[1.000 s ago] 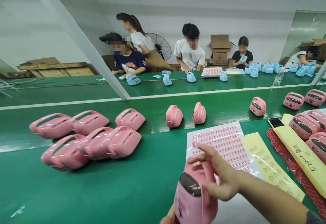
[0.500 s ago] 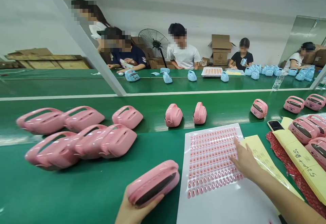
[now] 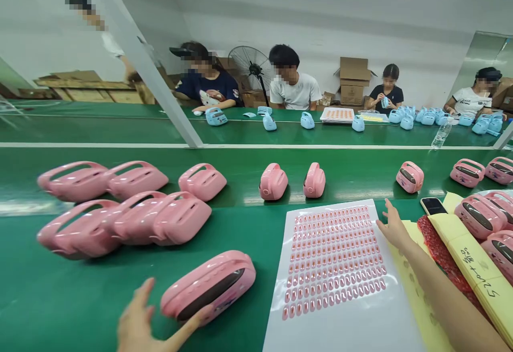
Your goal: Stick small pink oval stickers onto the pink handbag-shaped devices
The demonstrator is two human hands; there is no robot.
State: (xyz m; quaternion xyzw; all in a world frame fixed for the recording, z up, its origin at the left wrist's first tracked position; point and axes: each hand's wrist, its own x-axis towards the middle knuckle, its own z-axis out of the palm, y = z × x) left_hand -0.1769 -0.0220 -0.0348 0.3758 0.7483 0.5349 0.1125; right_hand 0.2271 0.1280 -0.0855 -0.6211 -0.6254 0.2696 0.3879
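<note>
A glossy pink plastic unit with a carry handle and a dark front panel [image 3: 212, 286] lies on the green table in front of me. My left hand [image 3: 146, 322] is open at its left end, the thumb reaching along the front, where I cannot tell if it touches. To the right lies a white sheet with rows of small pink oval stickers [image 3: 276, 309]. Beyond that sheet's right edge, my right hand [image 3: 395, 228] has its fingers spread and holds nothing I can see. Yellow sticker sheets [image 3: 409, 282] lie partly under my right forearm.
Several pink units [image 3: 182, 218] stand grouped at the left, others on the green strip ahead and at the right. A phone [image 3: 433, 206], red bubble wrap [image 3: 435, 237] and a yellow folded packet [image 3: 473, 261] lie right. Co-workers sit opposite near blue units [image 3: 307, 120] and a bottle [image 3: 441, 134].
My left hand has let go of the pink unit and drawn left; the unit now rests on the table. My right hand has moved right, off the sticker rows.
</note>
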